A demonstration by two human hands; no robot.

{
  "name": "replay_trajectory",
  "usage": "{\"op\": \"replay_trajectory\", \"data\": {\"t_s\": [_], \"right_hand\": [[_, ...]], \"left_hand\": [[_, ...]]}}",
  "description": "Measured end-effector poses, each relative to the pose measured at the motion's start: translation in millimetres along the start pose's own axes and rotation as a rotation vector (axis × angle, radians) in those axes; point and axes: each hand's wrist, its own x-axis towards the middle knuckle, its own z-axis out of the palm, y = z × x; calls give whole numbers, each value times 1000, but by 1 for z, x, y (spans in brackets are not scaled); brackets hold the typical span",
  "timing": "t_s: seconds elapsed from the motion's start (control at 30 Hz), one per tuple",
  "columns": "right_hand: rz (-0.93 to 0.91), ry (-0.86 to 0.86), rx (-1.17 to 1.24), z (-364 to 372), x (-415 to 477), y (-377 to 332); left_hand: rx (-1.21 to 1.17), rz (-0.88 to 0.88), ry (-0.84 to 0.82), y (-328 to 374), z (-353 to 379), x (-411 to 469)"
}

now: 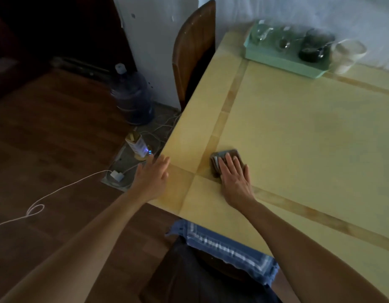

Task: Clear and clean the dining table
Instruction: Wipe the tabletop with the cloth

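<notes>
A folded dark grey-brown cloth lies on the pale yellow dining table near its left corner. My right hand presses flat on the cloth, fingers straight and spread. My left hand hovers open at the table's left edge, fingers straight, palm down, holding nothing. At the far side of the table a mint-green tray carries several glass cups and a dark glass pot. A clear glass stands at the tray's right end.
A brown wooden chair stands against the table's left side. On the floor to the left are a large blue water bottle, a power strip with cables and a small lit device. A blue patterned cloth lies on a seat below the table's near edge.
</notes>
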Motion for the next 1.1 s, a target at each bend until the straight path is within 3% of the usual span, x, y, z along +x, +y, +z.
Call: {"op": "replay_trajectory", "data": {"t_s": [0.17,0.3,0.5,0.63,0.83,1.1], "right_hand": [[14,-29,31,5,85,-62],[-111,-69,0,8,114,-101],[-538,-186,-146,28,51,-132],[-666,-261,-202,31,6,-124],[-614,-243,-209,32,-53,-63],[-137,-32,-183,13,-96,26]], "left_hand": [[-99,-88,-1,-52,-13,12],[-158,-122,-5,-68,-16,16],[-271,-134,44,-60,-27,18],[-264,-132,42,-37,-33,16],[-198,-112,8,5,-28,0],[-103,-116,-49,25,-6,-14]]}}
